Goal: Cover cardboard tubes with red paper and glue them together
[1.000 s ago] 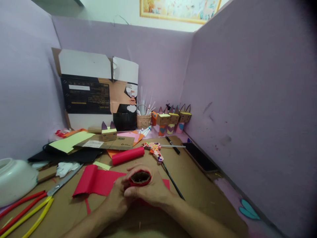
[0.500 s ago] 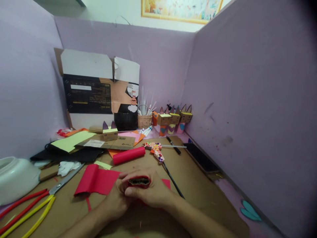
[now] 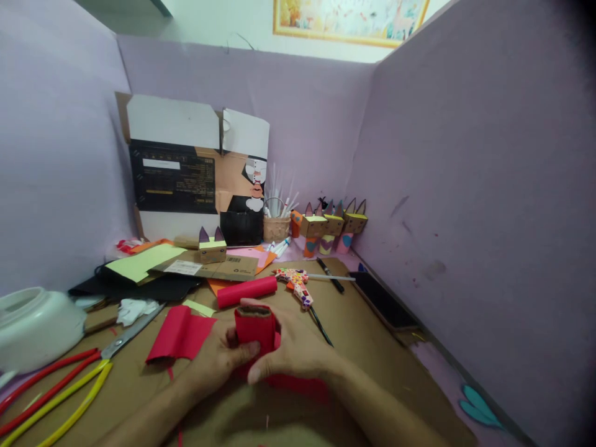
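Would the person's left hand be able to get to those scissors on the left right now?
Probably yes, but not freely: the left hand is gripping the red-wrapped tube together with the right hand. The scissors lie uncovered on the table, with nothing tall between.

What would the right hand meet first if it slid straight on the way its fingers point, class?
The right hand points left, wrapped on the red-covered tube; past that, probably the left hand pressed against the tube's other side.
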`<state>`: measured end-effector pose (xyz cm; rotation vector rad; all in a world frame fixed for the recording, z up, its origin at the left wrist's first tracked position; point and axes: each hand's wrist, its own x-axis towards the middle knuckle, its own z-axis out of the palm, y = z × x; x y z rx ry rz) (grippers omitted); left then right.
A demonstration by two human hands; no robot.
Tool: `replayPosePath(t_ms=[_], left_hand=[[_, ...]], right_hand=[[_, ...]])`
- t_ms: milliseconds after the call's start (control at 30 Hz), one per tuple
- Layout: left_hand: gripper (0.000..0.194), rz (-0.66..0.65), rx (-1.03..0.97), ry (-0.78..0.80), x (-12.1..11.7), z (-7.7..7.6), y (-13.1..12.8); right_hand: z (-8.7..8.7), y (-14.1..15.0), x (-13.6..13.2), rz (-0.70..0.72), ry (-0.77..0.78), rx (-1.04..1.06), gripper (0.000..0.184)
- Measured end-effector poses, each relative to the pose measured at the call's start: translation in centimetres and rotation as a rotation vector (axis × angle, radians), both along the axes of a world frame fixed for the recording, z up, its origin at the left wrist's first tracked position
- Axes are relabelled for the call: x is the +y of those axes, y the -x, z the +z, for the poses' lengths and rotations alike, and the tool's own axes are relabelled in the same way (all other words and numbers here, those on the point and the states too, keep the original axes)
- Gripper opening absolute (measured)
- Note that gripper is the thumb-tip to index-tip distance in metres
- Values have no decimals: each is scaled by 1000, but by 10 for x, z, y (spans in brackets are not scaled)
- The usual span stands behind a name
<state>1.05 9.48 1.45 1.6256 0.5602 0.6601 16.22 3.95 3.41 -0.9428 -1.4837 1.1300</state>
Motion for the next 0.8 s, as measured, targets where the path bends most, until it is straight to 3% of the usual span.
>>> replayPosePath(t_ms=[167,267,367,567,700,800], left_hand=[[41,71,-34,142,3,4,2],[44,85,-16,182,0,5,0],[46,59,-6,228,-2,3,-2],[44,35,-30,201,1,-1,0],[44,-56,-107,259,3,-1,3],[45,-183,-122,300,3,-1,4]], right_hand=[[-6,-4,9,-179,-50,92,44],[-12,-3,11,-346,-5,86,30],[-14,-1,9,-409,-13,51,22],[-13,-1,9,-356,-24,90,26],[-16,-7,11,-143,2,119,49],[-19,-11,11,2,15,117,53]])
